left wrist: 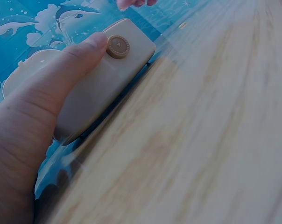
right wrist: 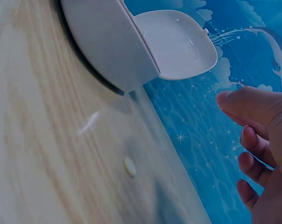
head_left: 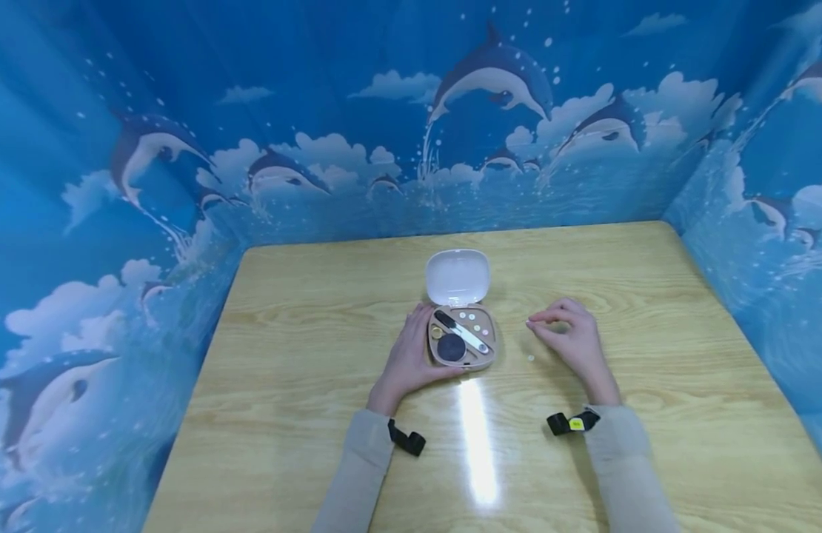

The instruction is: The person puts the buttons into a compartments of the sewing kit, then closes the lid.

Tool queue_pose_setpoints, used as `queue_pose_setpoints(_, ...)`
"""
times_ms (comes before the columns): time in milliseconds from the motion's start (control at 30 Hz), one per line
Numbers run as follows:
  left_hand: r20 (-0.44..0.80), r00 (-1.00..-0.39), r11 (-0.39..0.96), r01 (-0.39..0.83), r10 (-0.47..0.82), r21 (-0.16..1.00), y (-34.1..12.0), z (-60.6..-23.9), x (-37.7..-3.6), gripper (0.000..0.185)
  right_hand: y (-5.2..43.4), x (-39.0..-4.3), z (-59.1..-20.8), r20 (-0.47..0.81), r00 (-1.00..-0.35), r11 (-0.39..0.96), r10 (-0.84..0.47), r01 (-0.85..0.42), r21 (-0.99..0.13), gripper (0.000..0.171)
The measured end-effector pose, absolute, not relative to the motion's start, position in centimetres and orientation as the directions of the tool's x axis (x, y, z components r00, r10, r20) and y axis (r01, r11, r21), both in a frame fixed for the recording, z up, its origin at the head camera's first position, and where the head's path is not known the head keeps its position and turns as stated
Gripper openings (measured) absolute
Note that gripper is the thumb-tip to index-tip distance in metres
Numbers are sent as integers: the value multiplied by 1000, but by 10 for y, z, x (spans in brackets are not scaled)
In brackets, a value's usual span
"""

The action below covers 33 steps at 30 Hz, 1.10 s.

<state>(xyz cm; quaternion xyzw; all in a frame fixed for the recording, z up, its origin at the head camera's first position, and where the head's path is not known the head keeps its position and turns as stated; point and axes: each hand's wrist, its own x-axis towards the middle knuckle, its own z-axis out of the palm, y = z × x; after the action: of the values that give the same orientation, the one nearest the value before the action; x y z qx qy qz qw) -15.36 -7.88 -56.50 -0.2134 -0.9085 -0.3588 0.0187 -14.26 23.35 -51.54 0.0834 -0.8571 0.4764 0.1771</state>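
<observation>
Left hand (head_left: 409, 359) curled round the open box (left wrist: 99, 91) on the table (head_left: 298, 370), thumb against its front wall, right hand (head_left: 575, 340) beside it, thumb and forefinger together, anything pinched too small to tell, pale disc (head_left: 530, 358) lying nearby.

Pale sleeves (head_left: 363, 453) meet black wrist straps (head_left: 590, 420), one bearing a yellow patch (head_left: 576, 424).

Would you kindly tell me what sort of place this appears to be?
Probably a staged recording booth: a wood-grain table, blue dolphin-print sheeting around three sides of it, and black wrist-worn devices on the person working there.
</observation>
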Motion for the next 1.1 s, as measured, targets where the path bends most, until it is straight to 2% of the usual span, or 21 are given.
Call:
queue_pose_setpoints(300,177,-912,644,389,370,659,-79,-563,-152,127,216,-154,-507,418,-908,481,13,-361,-799,11)
queue_pose_setpoints(733,198,-907,640,404,371,653,-78,-563,-152,126,194,-169,-507,402,-915,458,-21,-366,-810,12)
queue_pose_setpoints(1100,190,-908,640,400,373,656,-79,-562,-153,127,185,-173,-511,297,-954,461,-41,-281,-842,11)
